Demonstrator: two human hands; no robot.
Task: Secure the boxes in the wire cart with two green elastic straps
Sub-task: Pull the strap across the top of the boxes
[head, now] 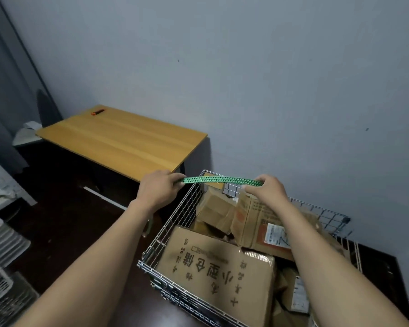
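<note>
Both forearms reach out from the bottom edge, over the near end of the wire cart, where a load of cardboard boxes lies loosely piled, some flat, some tipped on edge toward the far mesh. Above the cart's far left corner the left hand and the right hand are held apart, each with fingers curled round one end of a green elastic strap. The strap runs nearly level between them with a slight upward bow, clear of the boxes and of the rim. No hook shows; the ends are hidden in the fists. A dull loop hangs below the left wrist beside the cart's left wall, and whether it belongs to this strap cannot be told. No second strap is to be seen. The step in hand looks to be readying the first strap to span the cart. To do it well, one end should be fixed first on a stout rim wire at the left wall. The other end can then be drawn over the tallest boxes to the opposite rim, gripped firmly until it is seated, since a stretched end let slip would likely snap back. The strap is best laid across the tilted far boxes, which seem likeliest to shift. Off to the left stand a wooden surface bearing a small orange-and-black object, and white baskets.
</note>
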